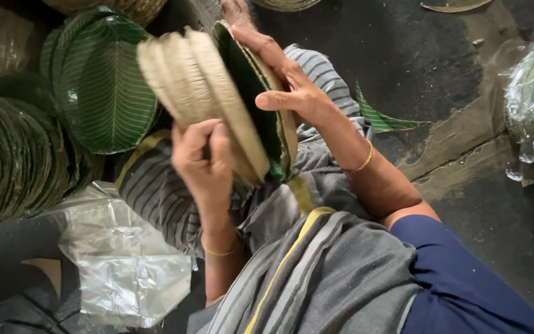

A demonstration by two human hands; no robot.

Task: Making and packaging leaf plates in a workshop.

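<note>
Left hand fist-closed on plate stack bottom rim, steadying it upright; right hand fingers spread flat, clamping green face, keeping stack together over lap.

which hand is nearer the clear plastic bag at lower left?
Left. The left hand grips the lower edge of the plate stack, just above the clear plastic bag. The right hand holds the stack's far upper side, farther from the bag.
</note>
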